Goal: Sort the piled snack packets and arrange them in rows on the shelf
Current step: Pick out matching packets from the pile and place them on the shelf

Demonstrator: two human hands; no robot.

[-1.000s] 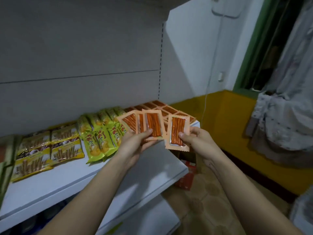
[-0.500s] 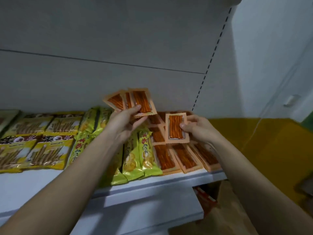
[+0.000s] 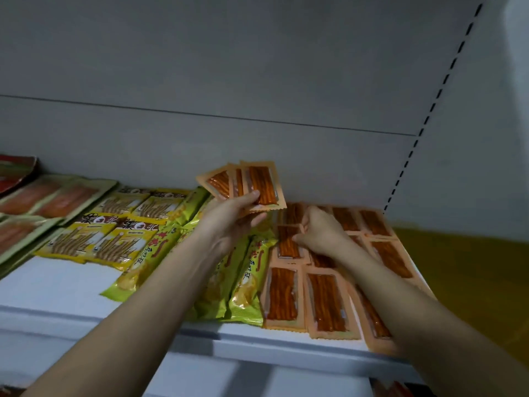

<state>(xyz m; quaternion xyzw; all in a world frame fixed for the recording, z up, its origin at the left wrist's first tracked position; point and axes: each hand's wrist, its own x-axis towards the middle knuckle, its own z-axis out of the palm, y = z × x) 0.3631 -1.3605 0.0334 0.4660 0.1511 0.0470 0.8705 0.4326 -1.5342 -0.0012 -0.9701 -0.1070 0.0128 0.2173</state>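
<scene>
My left hand [image 3: 232, 222] holds a fan of orange spicy-strip packets [image 3: 257, 184] up above the white shelf [image 3: 57, 285], thumb across their lower edge. My right hand [image 3: 320, 233] pinches one orange packet [image 3: 287, 242] by its right edge and has it low over the shelf, in the row of orange packets [image 3: 326, 302] at the right end. Green-yellow packets [image 3: 246, 279] lie in a row left of the orange ones, partly hidden under my left forearm.
Yellow biscuit-stick packets [image 3: 94, 239] lie further left, then pale salmon-coloured packs [image 3: 34, 199] at the far left. The grey back panel rises behind the shelf. A slotted upright [image 3: 423, 124] marks the shelf's right end. A lower shelf shows below.
My right hand has lowered its single orange packet down onto the orange row. My left hand has kept its fan raised. The view has moved closer to the shelf.
</scene>
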